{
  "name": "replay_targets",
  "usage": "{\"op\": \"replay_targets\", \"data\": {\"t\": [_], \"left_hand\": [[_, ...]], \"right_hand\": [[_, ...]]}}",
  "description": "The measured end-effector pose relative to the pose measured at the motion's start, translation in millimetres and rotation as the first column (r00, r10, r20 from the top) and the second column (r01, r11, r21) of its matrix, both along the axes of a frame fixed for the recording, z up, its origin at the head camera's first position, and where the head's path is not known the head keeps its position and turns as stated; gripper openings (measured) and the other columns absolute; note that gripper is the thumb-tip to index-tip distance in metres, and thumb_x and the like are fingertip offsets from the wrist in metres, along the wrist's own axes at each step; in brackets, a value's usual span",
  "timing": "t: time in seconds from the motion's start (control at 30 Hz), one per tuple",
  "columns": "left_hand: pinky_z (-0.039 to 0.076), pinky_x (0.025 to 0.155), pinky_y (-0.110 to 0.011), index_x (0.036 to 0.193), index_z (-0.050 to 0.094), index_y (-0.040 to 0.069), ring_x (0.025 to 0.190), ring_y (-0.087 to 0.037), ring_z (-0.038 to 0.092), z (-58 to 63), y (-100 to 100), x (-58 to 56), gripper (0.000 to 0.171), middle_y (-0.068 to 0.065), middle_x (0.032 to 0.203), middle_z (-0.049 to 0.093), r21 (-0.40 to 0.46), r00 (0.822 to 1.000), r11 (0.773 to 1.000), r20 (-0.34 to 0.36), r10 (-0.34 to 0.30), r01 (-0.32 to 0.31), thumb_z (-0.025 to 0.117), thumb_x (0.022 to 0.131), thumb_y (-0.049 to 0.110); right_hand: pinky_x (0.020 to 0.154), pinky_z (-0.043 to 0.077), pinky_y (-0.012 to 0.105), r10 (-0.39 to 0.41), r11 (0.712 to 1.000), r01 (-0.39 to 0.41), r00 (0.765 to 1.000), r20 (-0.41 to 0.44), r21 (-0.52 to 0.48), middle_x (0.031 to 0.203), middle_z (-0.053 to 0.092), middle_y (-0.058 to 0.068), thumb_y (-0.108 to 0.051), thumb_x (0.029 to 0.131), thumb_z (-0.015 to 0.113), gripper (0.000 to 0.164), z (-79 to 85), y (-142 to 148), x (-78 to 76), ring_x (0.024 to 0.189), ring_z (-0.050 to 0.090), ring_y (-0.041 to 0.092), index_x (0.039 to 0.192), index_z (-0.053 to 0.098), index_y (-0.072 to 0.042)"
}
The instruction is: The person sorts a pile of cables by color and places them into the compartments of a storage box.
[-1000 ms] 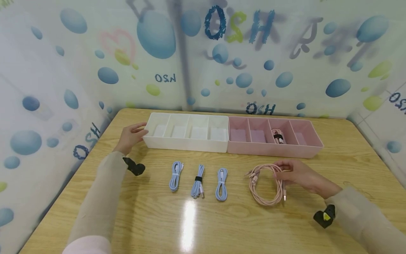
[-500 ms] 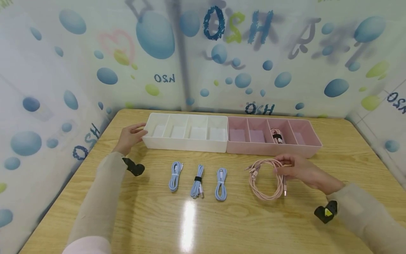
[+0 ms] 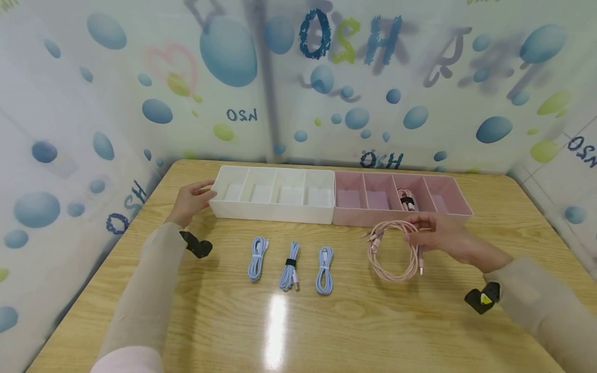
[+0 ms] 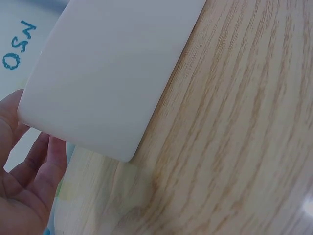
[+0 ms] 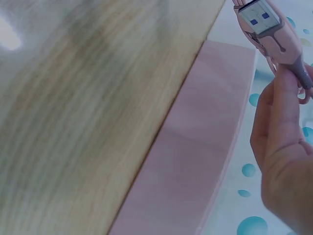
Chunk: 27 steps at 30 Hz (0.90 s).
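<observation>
In the head view my right hand (image 3: 445, 239) pinches a coiled pink USB cable (image 3: 394, 277), held in front of the pink divided box (image 3: 401, 218). The cable's USB plug (image 5: 264, 18) shows close up in the right wrist view. My left hand (image 3: 190, 203) rests against the left end of the white divided box (image 3: 275, 213), thumb at its corner and fingers along the end wall. The left wrist view shows the same hand (image 4: 29, 181) touching the white wall. Inside the pink box's third compartment lies a bundled pink cable (image 3: 407, 200) with a black strap.
Three bundled light-blue cables lie in a row on the wooden table (image 3: 210, 321): a left one (image 3: 257, 259), a middle one (image 3: 290, 267) with a black strap, and a right one (image 3: 325, 270). The two boxes stand end to end near the patterned wall covering (image 3: 298, 103).
My right hand has raised the coiled pink cable off the table and moved it away from me, toward the pink box. My left hand has stayed at the white box.
</observation>
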<state>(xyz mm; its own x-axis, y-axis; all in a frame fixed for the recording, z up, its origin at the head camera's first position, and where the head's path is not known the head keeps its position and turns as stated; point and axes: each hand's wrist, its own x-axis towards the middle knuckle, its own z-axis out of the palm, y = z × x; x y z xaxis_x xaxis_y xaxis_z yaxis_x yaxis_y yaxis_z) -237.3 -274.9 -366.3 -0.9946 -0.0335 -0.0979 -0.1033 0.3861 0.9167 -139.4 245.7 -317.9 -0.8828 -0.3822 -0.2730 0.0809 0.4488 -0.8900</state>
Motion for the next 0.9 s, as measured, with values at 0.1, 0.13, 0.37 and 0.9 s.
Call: {"op": "replay_targets", "data": {"t": [0.1, 0.13, 0.37, 0.9], "left_hand": [[0.048, 0.073, -0.016, 0.135, 0.035, 0.003, 0.094, -0.010, 0.050, -0.1, -0.8, -0.7, 0.051, -0.025, 0.127, 0.041, 0.011, 1.000, 1.000, -0.001, -0.009, 0.009, 0.052, 0.090, 0.018], [0.048, 0.072, -0.015, 0.135, 0.035, 0.004, 0.094, -0.010, 0.050, -0.3, -1.2, -0.9, 0.051, -0.025, 0.127, 0.041, 0.013, 1.000, 1.000, 0.000, -0.011, 0.011, 0.052, 0.090, 0.018], [0.048, 0.072, -0.015, 0.135, 0.035, 0.004, 0.097, -0.013, 0.049, 1.4, 0.6, 1.0, 0.051, -0.024, 0.127, 0.041, 0.003, 1.000, 1.000, 0.000, -0.007, 0.007, 0.052, 0.090, 0.019], [0.047, 0.082, -0.025, 0.135, 0.036, 0.003, 0.102, -0.017, 0.048, 3.4, 0.8, 2.3, 0.053, -0.022, 0.128, 0.041, 0.001, 1.000, 1.000, 0.019, -0.004, 0.004, 0.054, 0.089, 0.022]], "right_hand": [[0.071, 0.052, 0.035, -0.003, 1.000, 0.003, 1.000, 0.002, 0.006, 0.095, 0.050, 0.013, -0.015, 0.085, 0.060, 0.043, 4.6, -0.4, -2.7, 0.081, 0.057, 0.018, 0.115, 0.041, 0.010], [0.071, 0.052, 0.035, 0.001, 1.000, -0.001, 1.000, -0.002, 0.004, 0.095, 0.049, 0.013, -0.015, 0.085, 0.060, 0.043, 5.6, -0.6, -3.8, 0.081, 0.057, 0.018, 0.115, 0.041, 0.010], [0.069, 0.053, 0.033, 0.019, 1.000, -0.019, 0.998, -0.057, 0.011, 0.094, 0.051, 0.014, -0.011, 0.085, 0.059, 0.040, 13.1, -3.4, -10.1, 0.078, 0.056, 0.015, 0.114, 0.044, 0.011], [0.064, 0.052, 0.027, 0.020, 0.996, 0.003, 0.966, -0.256, 0.090, 0.092, 0.055, 0.013, -0.009, 0.085, 0.058, 0.030, 30.8, 3.6, -25.2, 0.078, 0.057, 0.011, 0.109, 0.052, 0.008]]}}
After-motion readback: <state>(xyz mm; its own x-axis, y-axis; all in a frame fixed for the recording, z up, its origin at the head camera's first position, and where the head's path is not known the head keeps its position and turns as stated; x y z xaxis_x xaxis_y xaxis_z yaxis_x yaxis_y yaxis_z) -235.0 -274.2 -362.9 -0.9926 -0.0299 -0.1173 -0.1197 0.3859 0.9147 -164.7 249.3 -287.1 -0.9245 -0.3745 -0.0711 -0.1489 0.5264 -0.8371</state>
